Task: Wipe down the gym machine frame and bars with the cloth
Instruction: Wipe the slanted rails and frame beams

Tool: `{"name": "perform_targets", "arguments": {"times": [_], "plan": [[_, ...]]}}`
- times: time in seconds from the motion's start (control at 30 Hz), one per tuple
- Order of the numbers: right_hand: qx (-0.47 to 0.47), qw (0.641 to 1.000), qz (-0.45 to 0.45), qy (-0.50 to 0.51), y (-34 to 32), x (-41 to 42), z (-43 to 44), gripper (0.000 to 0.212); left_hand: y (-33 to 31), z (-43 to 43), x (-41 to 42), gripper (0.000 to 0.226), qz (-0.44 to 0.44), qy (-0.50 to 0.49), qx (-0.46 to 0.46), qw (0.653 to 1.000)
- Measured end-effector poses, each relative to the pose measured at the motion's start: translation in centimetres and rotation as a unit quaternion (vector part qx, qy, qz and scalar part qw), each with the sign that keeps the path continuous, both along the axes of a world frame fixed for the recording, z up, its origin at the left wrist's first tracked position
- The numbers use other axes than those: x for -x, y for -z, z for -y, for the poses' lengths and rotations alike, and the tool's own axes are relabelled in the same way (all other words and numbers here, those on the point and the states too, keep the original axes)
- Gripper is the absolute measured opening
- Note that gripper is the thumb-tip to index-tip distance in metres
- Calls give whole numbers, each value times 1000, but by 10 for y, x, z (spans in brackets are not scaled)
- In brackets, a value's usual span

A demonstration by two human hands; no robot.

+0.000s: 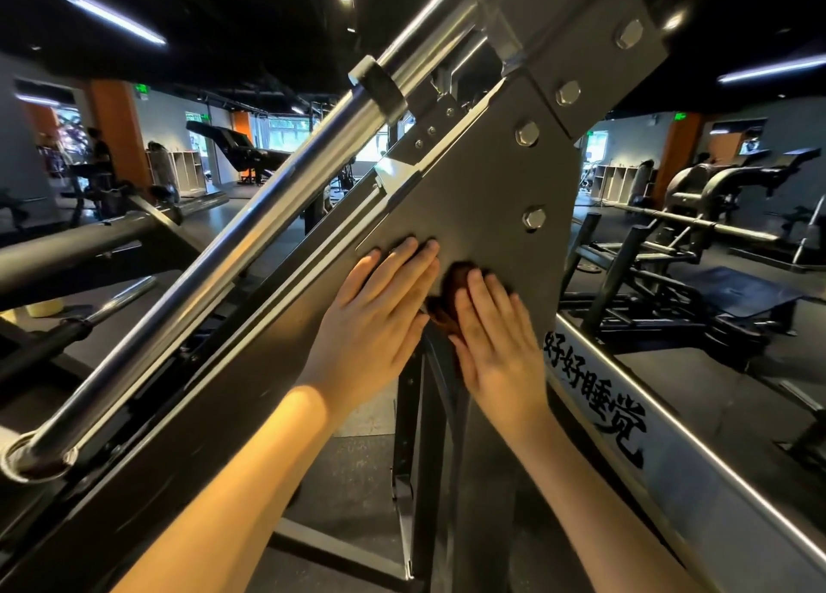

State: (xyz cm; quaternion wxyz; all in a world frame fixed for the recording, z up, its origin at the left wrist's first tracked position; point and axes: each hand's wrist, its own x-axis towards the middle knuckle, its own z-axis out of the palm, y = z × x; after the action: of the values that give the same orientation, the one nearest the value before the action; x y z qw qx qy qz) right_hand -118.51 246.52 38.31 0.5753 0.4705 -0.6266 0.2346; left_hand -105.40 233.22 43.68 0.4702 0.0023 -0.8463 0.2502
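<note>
Your right grip (496,346) lies flat, fingers straight, pressing the brown cloth (449,295) onto the grey frame plate (482,181). Your left grip (380,320) rests flat-palmed just beside it. Left of both, the chrome bar (250,253) slants up to the right.

Cloth (450,292): mostly covered by the right hand (496,346); only a brown edge shows beside the left hand (380,320). Chrome bar (250,253) and frame plate (482,181): cut off by the top edge. Background person (100,145): too dim to resolve.
</note>
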Motion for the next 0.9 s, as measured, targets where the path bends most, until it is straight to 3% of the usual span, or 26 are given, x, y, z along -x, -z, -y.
{"name": "perform_targets", "arguments": {"times": [0.1, 0.2, 0.27, 0.4, 0.47, 0.57, 0.73, 0.9], "plan": [[36, 999, -4, 16, -31, 13, -8, 46, -2, 0, -2, 52, 2, -1, 7, 1000], [166, 979, 112, -36, -43, -5, 13, 41, -2, -2, -3, 52, 1, -5, 2, 1000], [142, 982, 110, -53, -28, -15, 22, 42, -2, -3, -4, 52, 10, -5, -11, 1000], [-1, 999, -23, -35, -20, 6, -4, 39, -3, -2, -12, 51, 29, -4, -18, 999], [31, 999, -24, -20, -37, 12, -7, 41, -1, 1, -19, 49, 18, 7, -37, 999], [153, 985, 74, -43, -45, -9, 10, 39, 4, 5, -32, 47, -21, 26, -81, 996], [19, 994, 20, -106, -34, -30, 17, 48, -2, 16, -64, 45, -99, -11, -93, 991], [116, 967, 45, -222, -104, -66, 23, 35, -24, 50, -80, 64, -116, -80, -175, 974]]}}
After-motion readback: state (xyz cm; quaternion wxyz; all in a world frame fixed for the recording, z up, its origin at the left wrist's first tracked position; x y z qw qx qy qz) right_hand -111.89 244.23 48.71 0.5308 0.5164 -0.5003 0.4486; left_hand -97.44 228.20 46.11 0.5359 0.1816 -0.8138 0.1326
